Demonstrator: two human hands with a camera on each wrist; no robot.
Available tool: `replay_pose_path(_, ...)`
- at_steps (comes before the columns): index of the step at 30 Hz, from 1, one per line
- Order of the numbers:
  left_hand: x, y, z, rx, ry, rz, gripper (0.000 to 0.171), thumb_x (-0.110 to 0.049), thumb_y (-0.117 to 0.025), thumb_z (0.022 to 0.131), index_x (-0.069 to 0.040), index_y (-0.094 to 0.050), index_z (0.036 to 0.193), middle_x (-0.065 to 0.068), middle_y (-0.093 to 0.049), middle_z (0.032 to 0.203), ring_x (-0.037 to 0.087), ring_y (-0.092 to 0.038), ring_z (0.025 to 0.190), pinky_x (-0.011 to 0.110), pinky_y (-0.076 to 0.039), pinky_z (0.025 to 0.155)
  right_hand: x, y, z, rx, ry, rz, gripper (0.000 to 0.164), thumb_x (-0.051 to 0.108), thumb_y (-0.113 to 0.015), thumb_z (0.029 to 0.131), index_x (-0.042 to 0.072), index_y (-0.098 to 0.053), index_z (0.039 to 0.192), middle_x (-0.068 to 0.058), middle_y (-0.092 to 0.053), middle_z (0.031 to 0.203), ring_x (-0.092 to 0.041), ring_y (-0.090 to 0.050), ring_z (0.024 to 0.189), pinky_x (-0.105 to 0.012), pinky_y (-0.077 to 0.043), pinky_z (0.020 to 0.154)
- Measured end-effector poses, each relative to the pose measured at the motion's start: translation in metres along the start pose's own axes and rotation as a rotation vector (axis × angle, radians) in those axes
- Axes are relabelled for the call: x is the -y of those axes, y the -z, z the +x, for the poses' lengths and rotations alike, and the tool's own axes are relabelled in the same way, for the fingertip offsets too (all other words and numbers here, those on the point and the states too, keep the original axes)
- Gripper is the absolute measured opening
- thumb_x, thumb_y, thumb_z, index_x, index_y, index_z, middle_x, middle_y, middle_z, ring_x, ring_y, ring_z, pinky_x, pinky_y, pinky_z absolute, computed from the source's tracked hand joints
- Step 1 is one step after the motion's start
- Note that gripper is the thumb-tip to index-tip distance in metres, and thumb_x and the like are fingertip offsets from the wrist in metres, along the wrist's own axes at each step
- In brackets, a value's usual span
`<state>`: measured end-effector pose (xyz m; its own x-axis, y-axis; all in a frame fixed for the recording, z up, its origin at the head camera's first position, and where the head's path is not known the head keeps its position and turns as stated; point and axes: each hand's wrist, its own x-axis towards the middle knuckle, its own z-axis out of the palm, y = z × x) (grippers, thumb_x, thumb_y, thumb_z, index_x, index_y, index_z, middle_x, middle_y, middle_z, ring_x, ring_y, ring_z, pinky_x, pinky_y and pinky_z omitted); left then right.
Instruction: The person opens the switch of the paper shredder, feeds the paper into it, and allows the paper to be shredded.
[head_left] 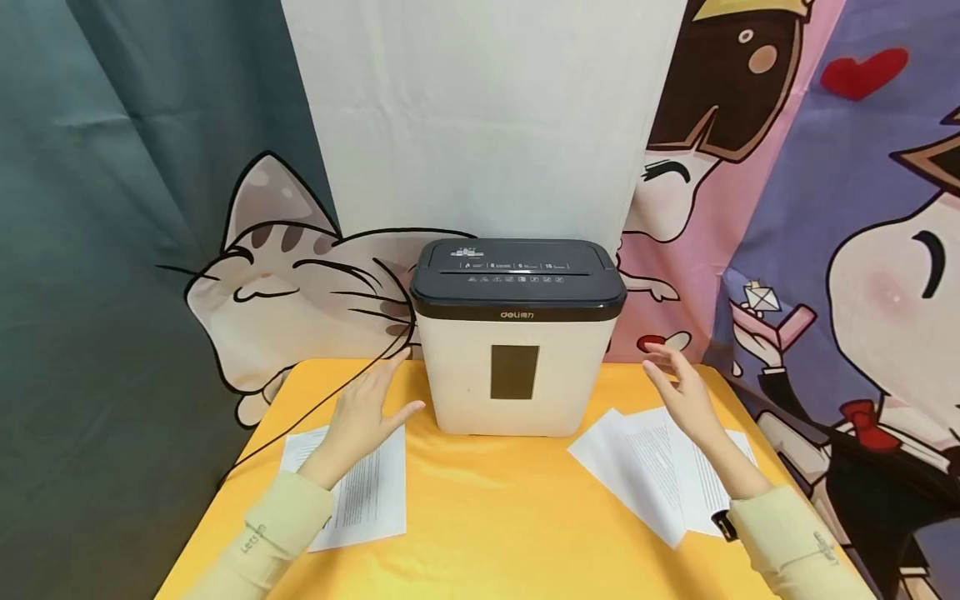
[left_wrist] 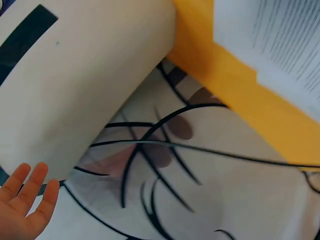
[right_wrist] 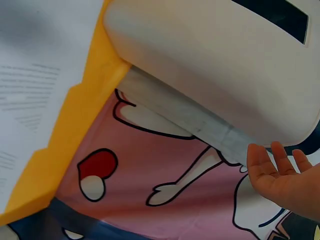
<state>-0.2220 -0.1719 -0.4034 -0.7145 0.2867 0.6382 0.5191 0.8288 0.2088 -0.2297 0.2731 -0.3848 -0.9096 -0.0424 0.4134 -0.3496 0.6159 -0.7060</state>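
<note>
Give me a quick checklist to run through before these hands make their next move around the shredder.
1. Shredder upright on the table: ok.
2. Slot free of paper: ok, none shows in it.
3. Left hand and right hand holding nothing: ok.
4. Right papers neatly squared: not ok, they lie fanned out.
5. Cord plugged in: cannot tell, no plug shows.
6. Bin level through the window: cannot tell, it looks dark.
</note>
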Motion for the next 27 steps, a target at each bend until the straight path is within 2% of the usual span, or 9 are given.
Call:
replay_pose_path(4, -0.009, 0.009, 0.013, -0.021, -0.011, -0.023, 0.079, -0.043, -0.071, 0.079, -0.022, -0.034, 0.145, 0.01, -0.057, 0.132, 0.033, -0.061, 0.108, 0.047, -0.051, 0.08, 0.008, 0.001, 0.009, -0.024, 0.01, 0.005, 0.037, 0.017, -0.047, 0.099, 0.001, -0.046, 0.132, -0.023, -0.056, 0.121, 0.018, -0.04, 0.094, -0.001, -0.035, 0.076)
replay_pose_path(7, -0.017, 0.013, 0.024, -0.026, -0.024, -0.044, 0.078, -0.043, -0.071, 0.08, -0.023, -0.033, 0.145, 0.008, -0.056, 0.134, 0.032, -0.061, 0.106, 0.046, -0.051, 0.079, 0.014, 0.003, 0.014, -0.055, 0.031, 0.008, 0.036, 0.015, -0.048, 0.099, 0.001, -0.048, 0.131, -0.024, -0.057, 0.118, 0.019, -0.042, 0.092, -0.002, -0.035, 0.077)
replay_pose_path(12, -0.026, 0.018, 0.053, -0.083, -0.068, -0.062, 0.072, -0.039, -0.07, 0.082, -0.016, -0.039, 0.142, 0.01, -0.058, 0.13, 0.03, -0.058, 0.11, 0.047, -0.048, 0.085, 0.031, 0.004, 0.025, -0.068, 0.073, 0.001, 0.036, 0.018, -0.049, 0.099, 0.003, -0.048, 0.132, -0.02, -0.058, 0.118, 0.017, -0.045, 0.095, -0.006, -0.035, 0.079)
replay_pose_path(16, -0.03, 0.024, 0.08, -0.101, -0.078, -0.062, 0.068, -0.037, -0.069, 0.083, -0.016, -0.041, 0.141, 0.01, -0.057, 0.129, 0.029, -0.056, 0.112, 0.048, -0.046, 0.089, 0.046, 0.005, 0.04, -0.057, 0.112, -0.015, 0.036, 0.02, -0.049, 0.099, 0.001, -0.048, 0.13, -0.019, -0.057, 0.12, -0.007, -0.054, 0.101, -0.006, -0.037, 0.079)
replay_pose_path(19, -0.036, 0.029, 0.092, -0.073, -0.085, -0.062, 0.067, -0.038, -0.068, 0.084, -0.018, -0.04, 0.142, 0.008, -0.057, 0.129, 0.027, -0.057, 0.11, 0.047, -0.046, 0.087, 0.056, 0.007, 0.05, -0.045, 0.141, -0.041, 0.036, 0.019, -0.049, 0.098, -0.001, -0.049, 0.128, -0.021, -0.056, 0.121, -0.028, -0.054, 0.105, -0.008, -0.036, 0.078)
replay_pose_path(23, -0.046, 0.036, 0.104, -0.031, -0.12, -0.042, 0.067, -0.042, -0.065, 0.086, -0.019, -0.039, 0.143, 0.007, -0.057, 0.13, 0.027, -0.056, 0.112, 0.046, -0.046, 0.086, 0.066, 0.011, 0.06, -0.031, 0.173, -0.076, 0.037, 0.018, -0.05, 0.098, -0.004, -0.049, 0.127, -0.023, -0.055, 0.121, -0.036, -0.053, 0.108, -0.016, -0.039, 0.08)
replay_pose_path(27, -0.054, 0.04, 0.12, -0.031, -0.161, -0.008, 0.065, -0.043, -0.064, 0.086, -0.016, -0.041, 0.141, 0.008, -0.057, 0.129, 0.028, -0.058, 0.11, 0.046, -0.047, 0.087, 0.077, 0.012, 0.074, -0.014, 0.203, -0.123, 0.036, 0.017, -0.051, 0.097, -0.004, -0.05, 0.126, -0.025, -0.054, 0.122, -0.037, -0.052, 0.108, -0.039, -0.047, 0.088)
